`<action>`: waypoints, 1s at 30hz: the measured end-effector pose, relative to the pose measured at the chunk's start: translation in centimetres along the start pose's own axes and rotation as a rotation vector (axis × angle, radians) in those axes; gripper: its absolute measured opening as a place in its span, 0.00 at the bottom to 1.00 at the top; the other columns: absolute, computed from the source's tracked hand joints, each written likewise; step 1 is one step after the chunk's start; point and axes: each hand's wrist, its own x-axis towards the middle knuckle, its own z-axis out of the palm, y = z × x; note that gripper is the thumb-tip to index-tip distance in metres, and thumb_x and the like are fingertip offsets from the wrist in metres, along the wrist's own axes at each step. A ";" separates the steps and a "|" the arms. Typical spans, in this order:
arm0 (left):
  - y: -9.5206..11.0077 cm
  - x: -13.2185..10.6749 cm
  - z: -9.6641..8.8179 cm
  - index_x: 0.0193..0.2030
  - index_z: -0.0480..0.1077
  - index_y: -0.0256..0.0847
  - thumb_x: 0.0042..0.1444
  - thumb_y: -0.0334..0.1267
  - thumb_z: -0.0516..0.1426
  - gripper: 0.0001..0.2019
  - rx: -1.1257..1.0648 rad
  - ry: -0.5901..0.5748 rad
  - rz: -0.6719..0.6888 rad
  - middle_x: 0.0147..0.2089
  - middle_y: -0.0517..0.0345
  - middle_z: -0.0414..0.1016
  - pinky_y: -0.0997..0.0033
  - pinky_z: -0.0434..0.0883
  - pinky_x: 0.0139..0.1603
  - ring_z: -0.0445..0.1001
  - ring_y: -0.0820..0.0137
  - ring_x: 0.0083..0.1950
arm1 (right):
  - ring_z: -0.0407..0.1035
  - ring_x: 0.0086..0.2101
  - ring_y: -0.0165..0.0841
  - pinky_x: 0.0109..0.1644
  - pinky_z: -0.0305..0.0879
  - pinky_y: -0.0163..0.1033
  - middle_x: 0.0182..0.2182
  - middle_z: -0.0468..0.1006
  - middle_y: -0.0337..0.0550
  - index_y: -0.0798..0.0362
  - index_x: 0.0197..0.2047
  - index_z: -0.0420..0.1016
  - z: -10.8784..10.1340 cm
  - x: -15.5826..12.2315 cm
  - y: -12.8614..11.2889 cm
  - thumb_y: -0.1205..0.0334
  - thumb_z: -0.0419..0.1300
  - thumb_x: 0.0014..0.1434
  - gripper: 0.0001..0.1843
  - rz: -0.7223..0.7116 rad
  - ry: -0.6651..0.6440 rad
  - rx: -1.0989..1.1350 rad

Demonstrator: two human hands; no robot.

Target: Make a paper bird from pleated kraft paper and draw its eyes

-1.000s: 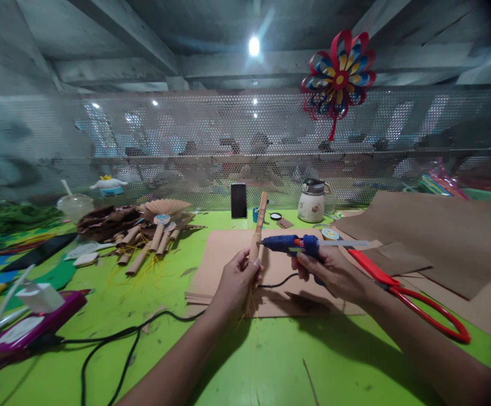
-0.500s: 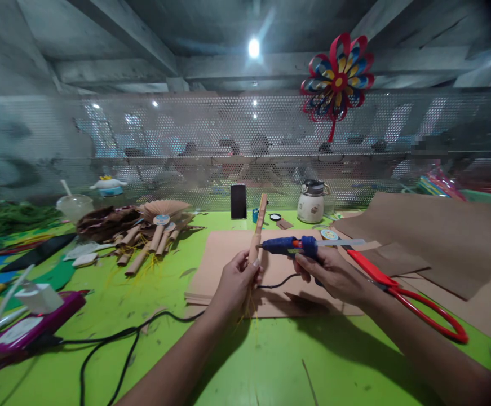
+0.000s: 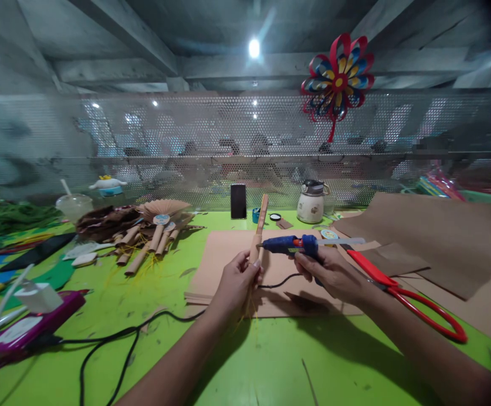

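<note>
My left hand (image 3: 242, 277) is closed around the lower end of a rolled brown paper tube (image 3: 256, 246). A narrow folded paper strip (image 3: 262, 214) rises from the tube's top, and thin yellow strands hang below my fingers. My right hand (image 3: 330, 273) grips a blue hot glue gun (image 3: 290, 245), with a clear glue stick (image 3: 341, 242) poking out of its rear. The gun's nozzle points left and meets or nearly meets the tube's side; I cannot tell which. Beneath both hands lies a stack of brown paper sheets (image 3: 215, 259).
Red-handled scissors (image 3: 429, 313) and large brown paper (image 3: 423, 237) lie on the right. Paper fans with tube handles (image 3: 156, 237) are piled at left, near a purple power strip (image 3: 38, 330) and black cord (image 3: 135, 330). A phone (image 3: 238, 202) and white bottle (image 3: 310, 204) stand behind.
</note>
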 end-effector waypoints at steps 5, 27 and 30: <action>0.0 -0.2 0.0 0.41 0.68 0.39 0.53 0.42 0.61 0.13 -0.016 -0.004 -0.015 0.28 0.60 0.69 0.79 0.60 0.25 0.64 0.77 0.25 | 0.61 0.25 0.30 0.29 0.58 0.38 0.22 0.66 0.39 0.53 0.26 0.64 0.0 -0.1 0.3 0.47 0.51 0.64 0.21 0.017 0.007 0.011; 0.1 -0.1 -0.1 0.41 0.66 0.37 0.53 0.41 0.61 0.13 -0.031 -0.030 -0.032 0.28 0.61 0.68 0.80 0.60 0.25 0.64 0.79 0.25 | 0.61 0.26 0.30 0.31 0.57 0.39 0.22 0.66 0.39 0.53 0.27 0.65 0.1 0.0 0.2 0.49 0.50 0.65 0.20 0.042 -0.014 0.002; 0.1 0.0 -0.1 0.41 0.67 0.37 0.52 0.40 0.62 0.13 -0.020 -0.021 -0.033 0.29 0.60 0.69 0.80 0.60 0.25 0.64 0.79 0.25 | 0.61 0.26 0.30 0.31 0.57 0.39 0.22 0.66 0.39 0.53 0.26 0.64 0.0 0.1 0.3 0.49 0.50 0.65 0.20 0.030 -0.010 -0.010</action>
